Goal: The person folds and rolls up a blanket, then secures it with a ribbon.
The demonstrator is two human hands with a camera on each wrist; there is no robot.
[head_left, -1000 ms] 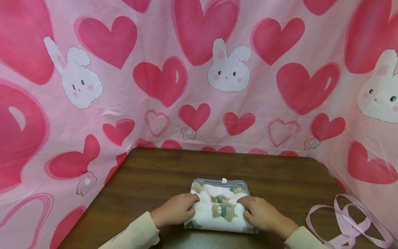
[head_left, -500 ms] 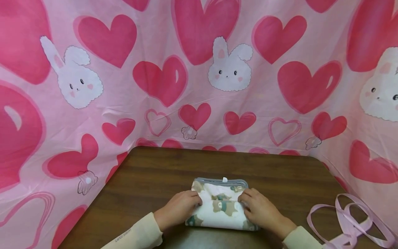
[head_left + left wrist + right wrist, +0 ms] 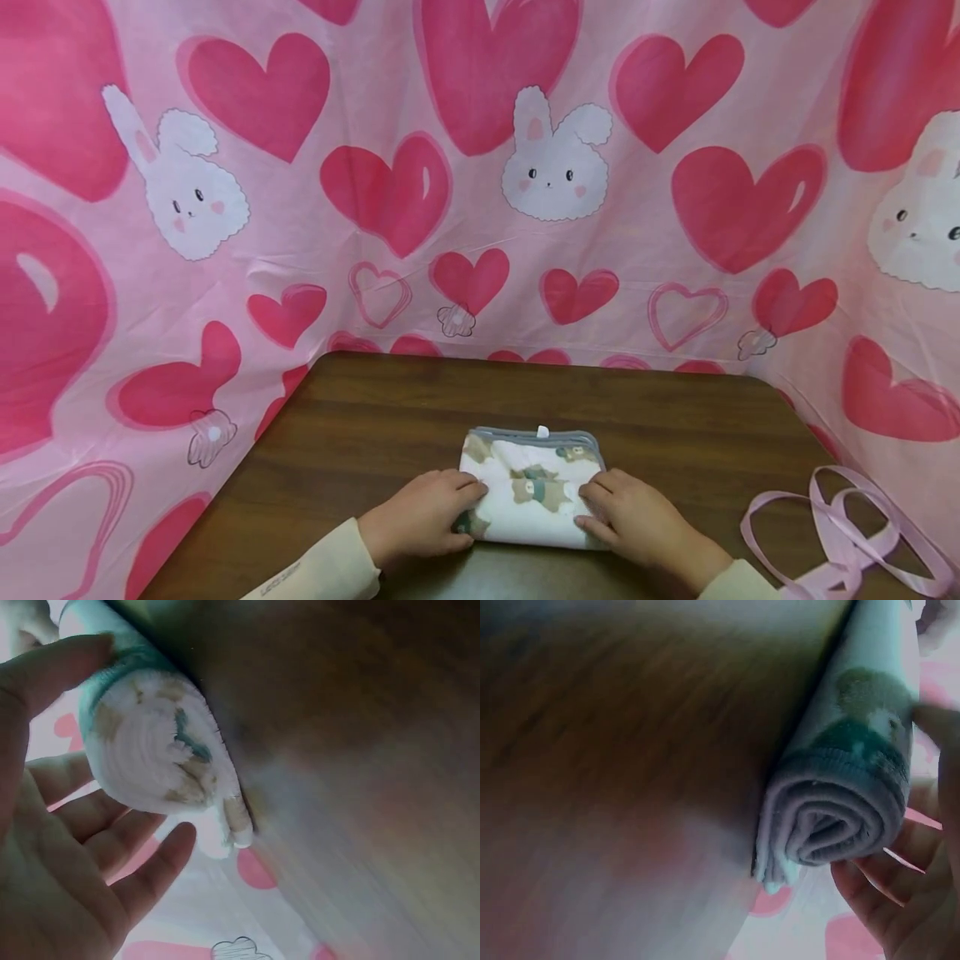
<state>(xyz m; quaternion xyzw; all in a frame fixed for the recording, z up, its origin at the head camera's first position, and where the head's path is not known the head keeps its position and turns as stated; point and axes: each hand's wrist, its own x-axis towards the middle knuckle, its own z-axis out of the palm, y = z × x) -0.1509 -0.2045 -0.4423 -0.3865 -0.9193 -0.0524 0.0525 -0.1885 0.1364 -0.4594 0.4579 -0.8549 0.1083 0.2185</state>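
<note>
A white plush towel (image 3: 517, 521) with brown bears, green patches and a grey hem lies partly rolled on the table, its flat end at the far side with a small white tag. My left hand (image 3: 431, 512) holds the roll's left end, thumb on the near side and fingers over the top. At the other end, my right hand (image 3: 637, 512) grips it in the same way. The left wrist view shows the white spiral end of the towel (image 3: 150, 750) between thumb and fingers. In the right wrist view, the towel's grey-edged coil (image 3: 832, 817) sits against the fingers.
A loosely looped pink ribbon (image 3: 840, 533) lies at the table's right side. The brown wooden table (image 3: 390, 408) stretches beyond the towel, and a pink cloth backdrop (image 3: 480, 225) with hearts and rabbits stands around it.
The hands have shifted slightly on the roll; both thumbs now show at its near side. The roll's near edge lies a little farther from me.
</note>
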